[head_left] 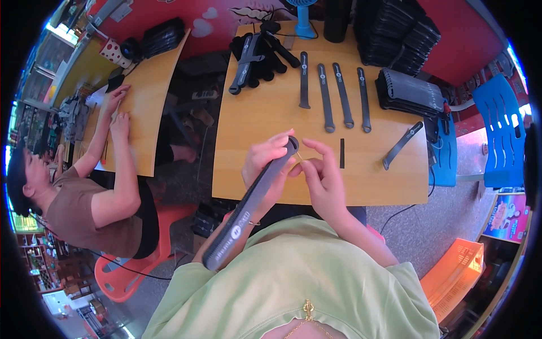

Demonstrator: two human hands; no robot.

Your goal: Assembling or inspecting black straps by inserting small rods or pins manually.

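A long grey strap (244, 216) with a rounded, looped end hangs slanted over my left forearm; it looks thick, perhaps several layers. My left hand (265, 161) grips it near the looped end. Close beside it, my right hand (322, 178) pinches a thin yellowish strand (300, 155) that runs toward the strap's end. The strand looks like a rubber band, though its full shape is hidden by fingers. Beyond my hands, several similar grey straps (326, 99) lie spread on the table, one of them slanted at the right (402, 146). A short black strip (342, 153) lies just right of my right hand.
The wooden table (254, 121) also bears a pile of black rolled straps (262, 62), a blue fan (305, 20), stacked black pouches (395, 37) and grey folded ones (410, 92). A blue chair (499, 130) and orange crate (454, 277) stand right. A co-worker (96, 209) sits left.
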